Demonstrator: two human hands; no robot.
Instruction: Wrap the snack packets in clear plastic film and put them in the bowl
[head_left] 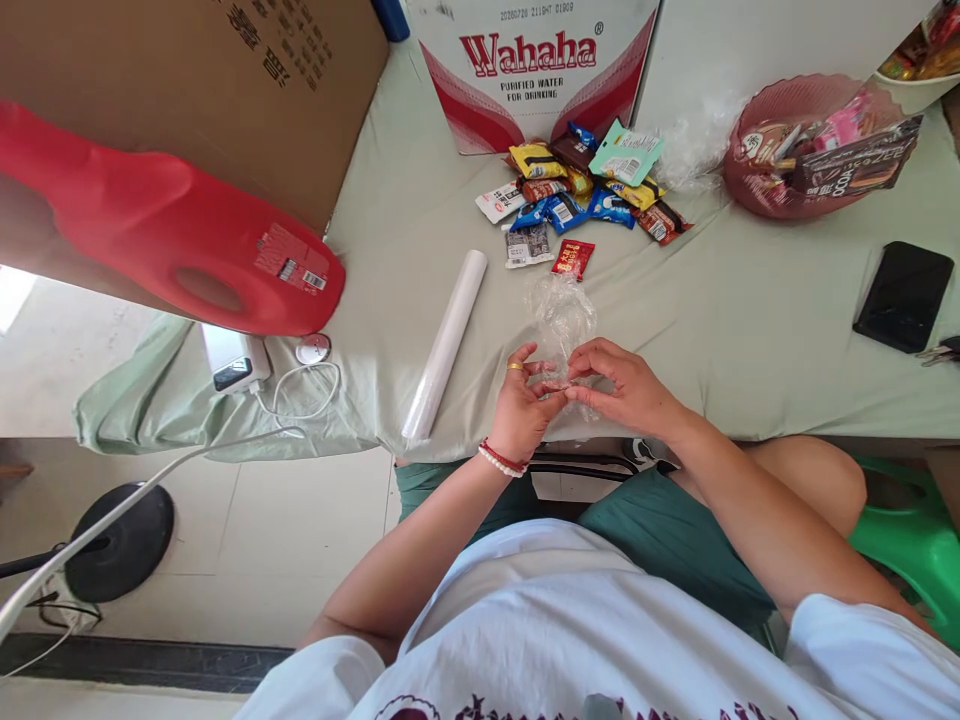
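Observation:
A crumpled clear plastic bag lies at the table's front edge, its near end pinched between my two hands. My left hand, with a ring and bracelets, has its thumb and fingers closed on the plastic. From the other side my right hand pinches the same end, fingertips almost meeting the left ones. Just beyond the bag is a small red packet, with a grey-and-white packet beside it. To the left of my hands lies a white roll, set at a slant.
Colourful snack packets are heaped before a Wahaha carton. A pink bowl of snacks and a black phone are on the right. At left are a red jug, a power bank and its white cable.

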